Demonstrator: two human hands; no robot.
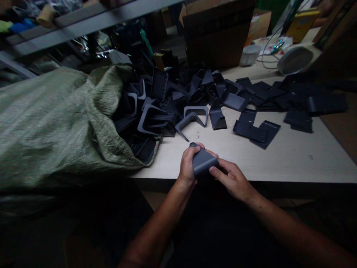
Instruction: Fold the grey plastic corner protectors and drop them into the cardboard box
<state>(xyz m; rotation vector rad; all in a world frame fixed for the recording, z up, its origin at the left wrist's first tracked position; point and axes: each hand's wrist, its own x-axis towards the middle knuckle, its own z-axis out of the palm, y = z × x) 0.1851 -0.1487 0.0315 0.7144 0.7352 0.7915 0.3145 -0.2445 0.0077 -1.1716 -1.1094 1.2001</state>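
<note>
A dark grey plastic bracket-like part [205, 162] is held over the table's front edge. My left hand [187, 163] wraps round its left side, the thumb lying on top near a small round end. At its right corner my right hand [230, 176] grips with thumb and fingers; some fingertips are hidden behind it. Just beyond my hands, similar angled grey parts [192, 121] lie on the table. A heap of them [167, 96] spills from the mouth of a green woven sack [55, 123] on the left.
Flat black plates [259, 132] lie on the pale table [309, 160] to the right, with more piled behind. A cardboard box [219, 37], a clear plastic cup [250, 56] and a round bowl-like thing [295, 60] stand at the back. A metal shelf edge [83, 24] crosses the upper left.
</note>
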